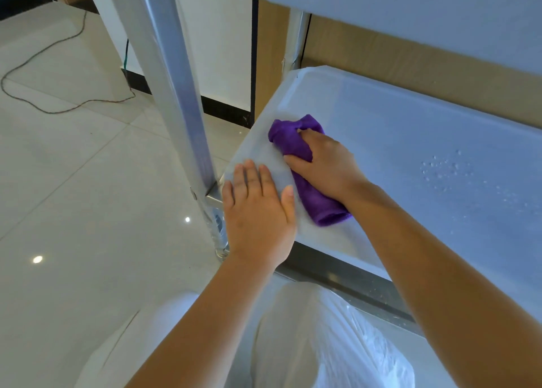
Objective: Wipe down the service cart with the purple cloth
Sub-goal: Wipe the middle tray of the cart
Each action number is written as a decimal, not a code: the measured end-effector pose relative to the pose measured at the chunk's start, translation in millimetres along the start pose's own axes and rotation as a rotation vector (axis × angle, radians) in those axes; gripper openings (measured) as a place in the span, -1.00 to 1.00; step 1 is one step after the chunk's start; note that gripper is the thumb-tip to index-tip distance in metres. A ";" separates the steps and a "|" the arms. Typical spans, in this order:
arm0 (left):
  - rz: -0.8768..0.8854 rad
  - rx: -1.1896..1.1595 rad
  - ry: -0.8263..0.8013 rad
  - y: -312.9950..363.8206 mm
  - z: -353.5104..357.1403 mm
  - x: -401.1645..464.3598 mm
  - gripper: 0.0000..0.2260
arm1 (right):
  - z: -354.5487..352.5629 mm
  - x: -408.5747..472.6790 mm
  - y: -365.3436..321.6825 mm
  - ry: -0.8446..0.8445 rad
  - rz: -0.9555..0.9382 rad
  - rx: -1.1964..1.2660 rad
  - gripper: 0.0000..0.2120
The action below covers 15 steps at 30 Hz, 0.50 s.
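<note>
The service cart's middle shelf is a pale metal tray running from the centre to the right edge. A rolled purple cloth lies on its left end, and my right hand is closed over it, pressing it onto the shelf. My left hand rests flat with fingers spread on the shelf's near left corner, just left of the cloth and beside the cart's upright post. Water droplets sit on the shelf to the right of the cloth.
The cart's upper shelf overhangs the top of the view. A clear plastic bag hangs below the shelf's front edge. A cable snakes across the tiled floor at left. A wooden wall panel stands behind the cart.
</note>
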<state>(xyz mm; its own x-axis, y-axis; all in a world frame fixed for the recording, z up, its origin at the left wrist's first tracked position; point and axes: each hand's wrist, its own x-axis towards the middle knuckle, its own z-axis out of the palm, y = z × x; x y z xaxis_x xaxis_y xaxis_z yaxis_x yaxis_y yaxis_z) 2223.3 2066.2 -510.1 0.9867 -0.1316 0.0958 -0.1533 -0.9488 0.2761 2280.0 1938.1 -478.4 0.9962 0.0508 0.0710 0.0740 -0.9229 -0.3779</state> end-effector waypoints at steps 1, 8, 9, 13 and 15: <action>-0.008 0.001 -0.026 0.2 -1.1 0.0 -0.28 | -2.7 -11.0 3.8 -0.005 0.011 -0.012 -0.64; -0.084 0.112 -0.140 11.8 -4.9 4.3 -0.47 | -24.1 -87.8 25.2 -0.030 0.087 -0.086 -0.57; -0.108 0.111 -0.166 17.6 -5.6 6.8 -0.46 | -25.3 -94.9 27.1 -0.019 0.095 -0.084 -0.59; -0.161 0.116 -0.211 36.6 -6.2 11.7 -0.45 | -19.4 -103.7 29.0 0.056 0.116 -0.093 -0.67; -0.022 0.049 -0.146 37.0 0.5 10.4 -0.48 | -13.4 -99.4 27.8 0.082 0.116 -0.120 -0.68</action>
<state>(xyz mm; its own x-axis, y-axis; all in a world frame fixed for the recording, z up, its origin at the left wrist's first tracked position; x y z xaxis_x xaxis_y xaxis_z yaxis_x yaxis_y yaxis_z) 2228.0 2029.6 -499.3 0.9878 -0.1474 -0.0509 -0.1321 -0.9643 0.2295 2182.4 1902.2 -483.7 0.9902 -0.0856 0.1099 -0.0524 -0.9598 -0.2757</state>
